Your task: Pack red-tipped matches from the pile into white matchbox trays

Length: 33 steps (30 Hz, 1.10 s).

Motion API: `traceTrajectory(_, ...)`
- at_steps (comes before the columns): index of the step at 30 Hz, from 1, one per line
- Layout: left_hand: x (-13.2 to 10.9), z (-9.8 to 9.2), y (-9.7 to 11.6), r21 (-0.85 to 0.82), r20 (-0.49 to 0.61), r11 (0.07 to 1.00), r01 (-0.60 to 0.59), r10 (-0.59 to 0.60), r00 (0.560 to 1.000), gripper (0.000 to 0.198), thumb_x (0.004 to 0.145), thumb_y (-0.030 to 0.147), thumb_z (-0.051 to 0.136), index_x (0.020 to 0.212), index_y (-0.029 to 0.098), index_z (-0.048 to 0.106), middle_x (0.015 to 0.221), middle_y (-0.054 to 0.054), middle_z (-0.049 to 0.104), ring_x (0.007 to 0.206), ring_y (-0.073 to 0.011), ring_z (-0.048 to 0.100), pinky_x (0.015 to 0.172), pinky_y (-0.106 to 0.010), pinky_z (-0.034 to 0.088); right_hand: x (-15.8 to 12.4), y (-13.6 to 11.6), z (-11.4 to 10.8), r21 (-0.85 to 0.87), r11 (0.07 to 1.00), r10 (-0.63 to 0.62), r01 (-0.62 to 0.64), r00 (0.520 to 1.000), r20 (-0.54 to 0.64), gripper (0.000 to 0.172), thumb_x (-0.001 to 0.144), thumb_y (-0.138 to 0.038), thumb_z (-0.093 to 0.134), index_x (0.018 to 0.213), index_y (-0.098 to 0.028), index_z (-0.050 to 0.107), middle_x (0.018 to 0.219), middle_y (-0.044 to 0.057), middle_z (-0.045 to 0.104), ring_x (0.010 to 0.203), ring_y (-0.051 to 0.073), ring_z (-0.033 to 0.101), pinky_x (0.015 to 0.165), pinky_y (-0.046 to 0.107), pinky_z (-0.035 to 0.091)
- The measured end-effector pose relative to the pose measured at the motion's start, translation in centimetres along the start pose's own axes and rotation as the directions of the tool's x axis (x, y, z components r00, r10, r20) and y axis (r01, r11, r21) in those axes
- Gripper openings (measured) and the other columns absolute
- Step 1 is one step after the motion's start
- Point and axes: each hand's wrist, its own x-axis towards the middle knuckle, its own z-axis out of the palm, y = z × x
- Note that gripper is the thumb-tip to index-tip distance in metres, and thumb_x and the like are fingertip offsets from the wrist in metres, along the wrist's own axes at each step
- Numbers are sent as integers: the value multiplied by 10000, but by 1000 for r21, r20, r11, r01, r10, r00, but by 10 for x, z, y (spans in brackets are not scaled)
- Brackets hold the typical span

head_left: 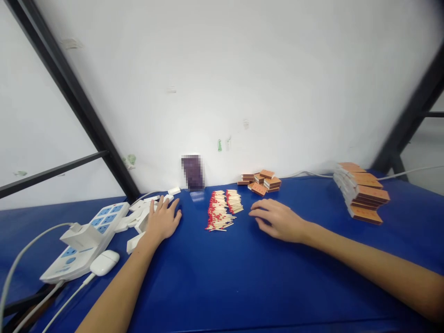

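1. Now the left hand (164, 221) is spread open over the white trays (139, 215); whether any is touched can't quite be told, overlapped as they are by fingers.
2. The right hand (275, 219) is loosely curled just beside the matches (218, 212), nothing seen gripped.
3. Mid-table, the matches are laid loose in two groups: by one careless fingertip, rows could be scattered.
4. Trouble at left: trays could be toppled, or the cable (81, 286) snagged by a swung forearm.
5. Behind, movement is limited by the wall (222, 92) and boxes (266, 181); the widest room is offered by the table (215, 282) between the forearms, toward its near edge.
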Motion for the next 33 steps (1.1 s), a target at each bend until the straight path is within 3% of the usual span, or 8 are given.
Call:
traceTrajectory(5,0,-8,6,-39,-63,997,-64,62,996,434,958,320,382,1298,161,599,1157,-155,641,1234,-349,498,1145,-621,138,22,-28,20,134,991,-23,17,999,42,270,901,-150,508,1126,-162,657,1100,119,662,985,229,630,840,399,537)
traceTrajectory(10,1,-14,11,-90,-126,988,-127,115,985,387,946,289,412,1259,200,621,1095,-127,591,1034,-289,554,1003,-479,404,30,-32,30,181,983,14,-22,999,47,306,894,-144,504,1172,-164,631,1090,119,655,980,233,624,843,409,530)
traceTrajectory(14,3,-7,11,-195,-206,970,-143,102,973,399,920,285,456,1273,174,607,1233,-169,534,1136,-341,498,983,-510,417,29,-31,33,245,962,118,-121,993,27,268,894,-153,500,1127,-171,633,1102,112,658,994,233,621,893,420,516)
traceTrajectory(17,5,2,7,-269,-131,954,-131,99,987,407,921,278,438,1274,160,602,1297,-181,529,1204,-372,471,1020,-577,378,28,-30,34,262,946,187,-190,982,36,259,884,-139,500,1105,-171,632,1088,107,659,992,239,614,899,425,515)
traceTrajectory(21,7,5,2,-351,-71,913,-207,195,978,392,918,191,384,1223,180,629,1180,-129,602,1089,-294,549,978,-483,447,28,-30,34,271,938,199,-215,976,86,300,890,-155,507,1169,-165,617,1175,116,640,1069,249,597,956,437,499)
traceTrajectory(25,5,-1,5,-431,-58,866,-255,255,965,408,912,172,379,1246,178,613,1121,-110,603,1017,-252,577,939,-411,474,29,-30,33,291,932,177,-214,973,150,340,901,-167,505,1227,-164,600,1201,118,640,1103,245,594,986,437,491)
traceTrajectory(30,4,-9,8,-579,8,800,-159,200,980,383,905,234,420,1196,149,654,986,-97,603,857,-223,599,837,-378,486,29,-30,31,313,926,176,-211,975,137,339,897,-159,511,1224,-164,601,1188,115,642,1093,237,592,979,419,493)
traceTrajectory(33,-1,-26,10,-598,45,788,-145,213,976,344,873,215,465,1134,156,683,872,-64,628,763,-200,601,756,-337,488,29,-30,32,324,924,168,-200,978,125,331,901,-157,504,1219,-170,598,1167,109,640,1070,232,594,958,404,500)
